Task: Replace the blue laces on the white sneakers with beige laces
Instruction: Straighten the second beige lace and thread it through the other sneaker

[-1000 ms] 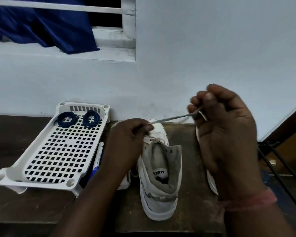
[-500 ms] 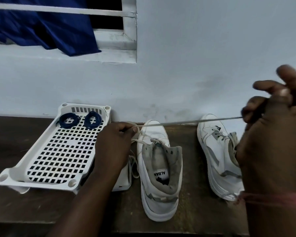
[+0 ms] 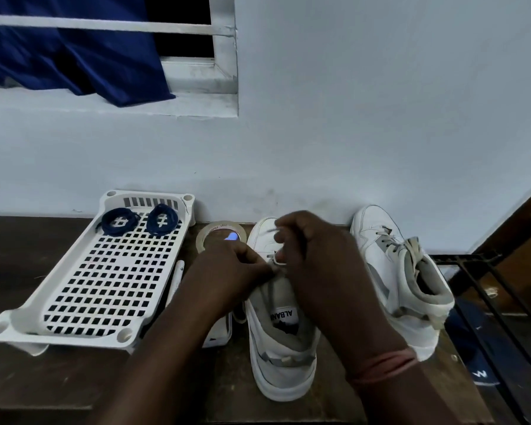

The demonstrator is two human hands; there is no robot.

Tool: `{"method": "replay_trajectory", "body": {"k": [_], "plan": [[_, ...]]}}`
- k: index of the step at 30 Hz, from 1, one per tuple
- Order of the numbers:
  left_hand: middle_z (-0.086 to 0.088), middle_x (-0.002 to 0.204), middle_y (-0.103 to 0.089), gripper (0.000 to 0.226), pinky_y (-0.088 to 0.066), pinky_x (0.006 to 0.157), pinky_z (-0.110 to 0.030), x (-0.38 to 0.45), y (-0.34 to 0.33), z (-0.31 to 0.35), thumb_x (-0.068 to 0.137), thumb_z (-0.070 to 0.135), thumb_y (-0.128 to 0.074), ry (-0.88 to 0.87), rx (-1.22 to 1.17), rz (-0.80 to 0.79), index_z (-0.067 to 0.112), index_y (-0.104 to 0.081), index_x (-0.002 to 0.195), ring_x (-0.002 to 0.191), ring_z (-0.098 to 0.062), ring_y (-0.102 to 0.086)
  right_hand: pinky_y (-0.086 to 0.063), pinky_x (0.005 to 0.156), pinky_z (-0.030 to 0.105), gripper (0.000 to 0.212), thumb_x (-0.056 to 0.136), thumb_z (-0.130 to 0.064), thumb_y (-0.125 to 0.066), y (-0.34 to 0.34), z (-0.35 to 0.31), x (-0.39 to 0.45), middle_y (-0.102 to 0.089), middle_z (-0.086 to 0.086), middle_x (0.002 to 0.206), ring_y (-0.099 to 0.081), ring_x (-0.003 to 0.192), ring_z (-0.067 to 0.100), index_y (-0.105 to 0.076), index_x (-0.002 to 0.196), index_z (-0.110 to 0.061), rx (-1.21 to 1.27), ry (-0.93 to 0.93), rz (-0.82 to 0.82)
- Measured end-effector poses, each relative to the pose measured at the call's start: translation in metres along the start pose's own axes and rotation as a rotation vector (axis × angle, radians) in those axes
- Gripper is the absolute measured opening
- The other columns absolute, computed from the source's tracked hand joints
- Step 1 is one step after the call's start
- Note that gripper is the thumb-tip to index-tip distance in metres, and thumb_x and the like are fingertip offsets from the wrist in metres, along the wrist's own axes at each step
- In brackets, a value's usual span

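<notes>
Both hands at centre frame, left hand (image 3: pixel 230 268) and right hand (image 3: pixel 307 256) pinching the beige lace (image 3: pixel 272 291) over the near sneaker (image 3: pixel 281 348); blue laces (image 3: pixel 140 220) coiled in the white tray (image 3: pixel 83 289), tape roll (image 3: pixel 210 233) crowding left, second sneaker (image 3: pixel 393 271) right

Under the fingers (image 3: pixel 288 240), the near sneaker (image 3: pixel 276 357) looks like smooth, matt white leather with a soft grey cloth collar. Left of them sit a glossy roll of tape (image 3: pixel 207 233) and a matt white plastic tray (image 3: pixel 83 289). The table (image 3: pixel 37 391) is dark, dull wood.
</notes>
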State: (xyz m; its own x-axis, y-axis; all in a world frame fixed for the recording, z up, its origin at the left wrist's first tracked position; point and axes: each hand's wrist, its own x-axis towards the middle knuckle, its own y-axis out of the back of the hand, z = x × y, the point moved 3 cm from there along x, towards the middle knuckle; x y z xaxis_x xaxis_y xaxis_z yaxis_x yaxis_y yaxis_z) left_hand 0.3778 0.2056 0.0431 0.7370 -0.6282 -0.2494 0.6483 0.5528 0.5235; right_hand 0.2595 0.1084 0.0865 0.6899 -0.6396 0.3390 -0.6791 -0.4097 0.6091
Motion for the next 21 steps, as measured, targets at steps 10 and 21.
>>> {"method": "replay_trajectory", "body": {"k": [10, 21], "plan": [[-0.009, 0.089, -0.080, 0.006, -0.062, 0.087, -0.052, 0.005, 0.001, -0.022, 0.086, 0.016, -0.081, 0.139, -0.295, -0.105, 0.018, -0.084, 0.081, 0.094, -0.035, -0.075, -0.056, 0.078, 0.031, 0.011, 0.091, -0.039, -0.069, -0.019, 0.042, -0.003, -0.074, -0.013, 0.089, -0.066, 0.083, 0.003, -0.077, 0.091, -0.031, -0.212, -0.151, -0.188], [-0.013, 0.093, -0.079, 0.009, -0.055, 0.099, -0.057, 0.007, 0.001, -0.023, 0.087, 0.009, -0.079, 0.187, -0.393, -0.148, 0.016, -0.084, 0.084, 0.107, -0.038, -0.071, -0.056, 0.074, 0.028, 0.011, 0.088, -0.039, -0.069, -0.026, 0.047, -0.002, -0.074, -0.018, 0.084, -0.066, 0.078, -0.002, -0.078, 0.089, -0.033, -0.169, -0.168, -0.215]]}}
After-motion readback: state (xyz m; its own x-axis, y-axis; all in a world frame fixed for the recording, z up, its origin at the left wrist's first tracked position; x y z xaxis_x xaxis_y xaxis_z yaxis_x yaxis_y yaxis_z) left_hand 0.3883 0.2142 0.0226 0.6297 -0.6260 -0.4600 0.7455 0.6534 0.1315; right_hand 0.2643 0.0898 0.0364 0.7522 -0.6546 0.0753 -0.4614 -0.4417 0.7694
